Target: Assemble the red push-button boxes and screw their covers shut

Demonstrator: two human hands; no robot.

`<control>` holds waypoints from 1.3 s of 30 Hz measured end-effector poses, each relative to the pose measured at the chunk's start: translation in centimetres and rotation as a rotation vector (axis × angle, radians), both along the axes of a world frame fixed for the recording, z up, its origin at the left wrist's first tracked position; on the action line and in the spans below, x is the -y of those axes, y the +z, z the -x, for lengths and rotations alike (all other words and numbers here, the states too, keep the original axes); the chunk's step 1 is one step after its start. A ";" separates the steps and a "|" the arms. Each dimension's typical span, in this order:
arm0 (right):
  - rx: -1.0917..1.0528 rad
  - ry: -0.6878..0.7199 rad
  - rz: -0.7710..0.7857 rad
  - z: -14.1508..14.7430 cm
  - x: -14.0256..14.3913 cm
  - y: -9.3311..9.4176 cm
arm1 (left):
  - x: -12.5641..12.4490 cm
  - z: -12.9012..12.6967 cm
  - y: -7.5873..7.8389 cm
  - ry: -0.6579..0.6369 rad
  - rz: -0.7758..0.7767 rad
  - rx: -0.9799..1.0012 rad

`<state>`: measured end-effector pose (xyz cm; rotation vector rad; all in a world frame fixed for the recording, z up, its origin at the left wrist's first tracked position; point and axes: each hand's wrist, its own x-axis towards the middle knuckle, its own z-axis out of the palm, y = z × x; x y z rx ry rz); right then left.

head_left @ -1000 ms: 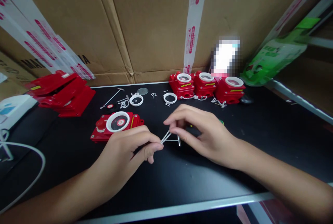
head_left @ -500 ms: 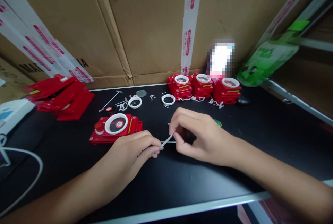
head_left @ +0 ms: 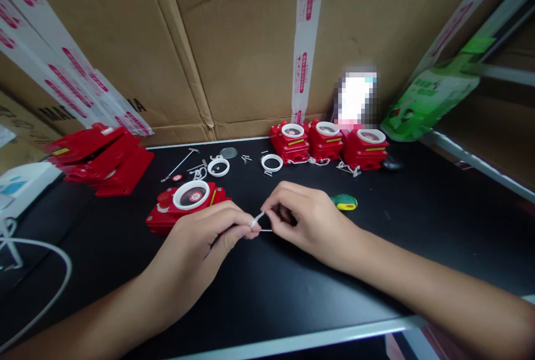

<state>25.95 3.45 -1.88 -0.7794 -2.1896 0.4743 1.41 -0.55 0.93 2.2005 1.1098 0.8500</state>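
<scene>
— What is held between the two hands?

— A thin white strip is pinched at both ends. Its lower end is caught in the closed grip of the left hand, between thumb and forefinger; its upper end is taken by the fingertips of the right hand, whose grip is likewise closed on it. What the strip is made of cannot be told.

— How is its long axis laid?

— It is slanted, low at the left hand and rising toward the right hand, so that it points up and away to the right. It is held just above the black surface, near the middle of it. A thin metal pin is seen just under the strip; whether it lies on the surface or is held cannot be told.

— What is set around the hands?

— A red housing with a white ring on top is placed just behind the left hand. A green and yellow tool handle is seen just behind the right hand. Further back, three red units are lined up against the cardboard wall, with loose white rings and small screws near them. Red covers are stacked at the far left
</scene>
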 end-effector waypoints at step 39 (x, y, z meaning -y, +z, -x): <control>-0.185 0.220 0.029 1.1 1.7 -0.1 | -0.5 -0.1 -0.2 -0.050 0.391 0.086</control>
